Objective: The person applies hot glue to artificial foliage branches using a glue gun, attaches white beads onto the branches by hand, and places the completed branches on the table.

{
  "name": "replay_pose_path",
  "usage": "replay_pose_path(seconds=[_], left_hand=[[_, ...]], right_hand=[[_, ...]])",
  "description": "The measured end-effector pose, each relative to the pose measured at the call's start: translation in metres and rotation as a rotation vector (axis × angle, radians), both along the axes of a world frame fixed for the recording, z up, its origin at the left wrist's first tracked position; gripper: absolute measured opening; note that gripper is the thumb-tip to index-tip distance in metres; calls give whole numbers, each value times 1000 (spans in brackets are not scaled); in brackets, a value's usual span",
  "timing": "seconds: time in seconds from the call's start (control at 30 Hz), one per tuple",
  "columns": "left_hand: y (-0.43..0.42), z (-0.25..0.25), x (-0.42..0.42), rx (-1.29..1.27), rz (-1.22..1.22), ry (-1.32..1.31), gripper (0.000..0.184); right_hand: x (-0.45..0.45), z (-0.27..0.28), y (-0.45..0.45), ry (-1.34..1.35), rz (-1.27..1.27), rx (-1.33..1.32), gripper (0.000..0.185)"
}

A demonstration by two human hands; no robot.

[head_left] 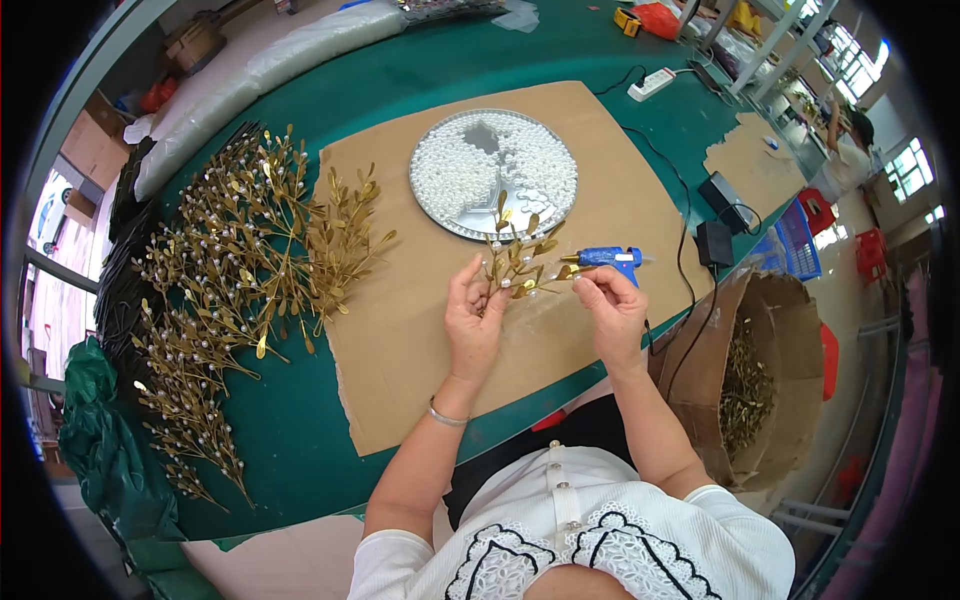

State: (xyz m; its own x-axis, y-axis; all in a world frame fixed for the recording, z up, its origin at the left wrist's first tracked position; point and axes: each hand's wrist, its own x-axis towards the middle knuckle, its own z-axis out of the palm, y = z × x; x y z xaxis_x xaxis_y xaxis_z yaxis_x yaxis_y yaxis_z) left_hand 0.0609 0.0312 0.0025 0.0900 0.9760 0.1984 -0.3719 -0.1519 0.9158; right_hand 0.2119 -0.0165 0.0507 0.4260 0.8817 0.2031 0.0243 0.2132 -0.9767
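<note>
A gold leafy branch with white pearls [517, 268] is held above the cardboard sheet [420, 350]. My left hand [474, 318] is closed round its lower left part, fingers pointing up. My right hand [610, 308] is closed in a pinch at the branch's right end, where a small pearl shows near the fingertips. Just behind my right hand lies a blue glue gun [612, 260], its nozzle pointing left. Beyond the branch sits a round tray [412, 180] with many loose white pearls [450, 165].
Gold branches with pearls [270, 230] are heaped on the green table [290, 420] at the left. At the right are a black adapter [714, 243], cables, a power strip [651, 85] and a cardboard box of branches [690, 390]. Another person [845, 160] is far right.
</note>
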Motion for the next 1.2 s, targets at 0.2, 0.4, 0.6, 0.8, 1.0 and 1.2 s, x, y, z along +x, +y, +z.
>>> replay_pose_path(seconds=[0.2, 0.4, 0.6, 0.8, 1.0, 1.2], left_hand=[[1, -2, 0, 9, 1, 10, 48], [1, -2, -1, -1, 4, 13, 48], [0, 3, 2, -53, 14, -28, 48], [0, 2, 2, -21, 16, 3, 47], [-4, 12, 3, -10, 14, -26, 46], [-3, 4, 3, 4, 14, -1, 46]], right_hand=[[-1, -1, 2, 13, 5, 38, 7], [-1, 1, 3, -41, 44, 44, 5], [-3, 5, -1, 92, 12, 73, 10], [-3, 10, -1, 13, 25, 83, 14], [-7, 12, 0, -450, -146, 109, 11], [-13, 18, 2, -553, -237, 161, 13]])
